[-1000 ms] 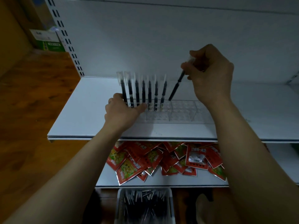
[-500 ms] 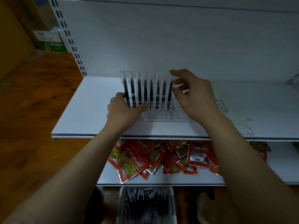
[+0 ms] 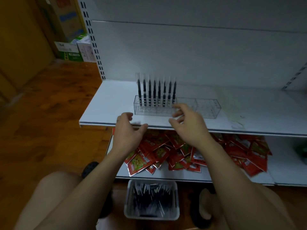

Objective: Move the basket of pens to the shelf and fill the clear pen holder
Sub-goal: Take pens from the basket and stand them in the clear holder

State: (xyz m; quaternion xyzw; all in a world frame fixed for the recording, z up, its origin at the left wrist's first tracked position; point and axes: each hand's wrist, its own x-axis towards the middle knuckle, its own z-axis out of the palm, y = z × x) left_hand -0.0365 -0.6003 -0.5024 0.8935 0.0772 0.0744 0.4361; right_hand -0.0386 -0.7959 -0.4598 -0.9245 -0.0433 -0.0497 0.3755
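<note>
White shelf (image 3: 106, 103), pens (image 3: 156, 92) in holder (image 3: 207, 108)

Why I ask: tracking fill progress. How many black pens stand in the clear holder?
8 black pens, one upright row in the left half of the clear plastic holder.

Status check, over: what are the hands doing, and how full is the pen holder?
Left hand and right hand empty, fingers relaxed. Clear pen holder: eight pens upright at its left end, rest vacant. Basket not yet on shelf; nothing blocking.
</note>
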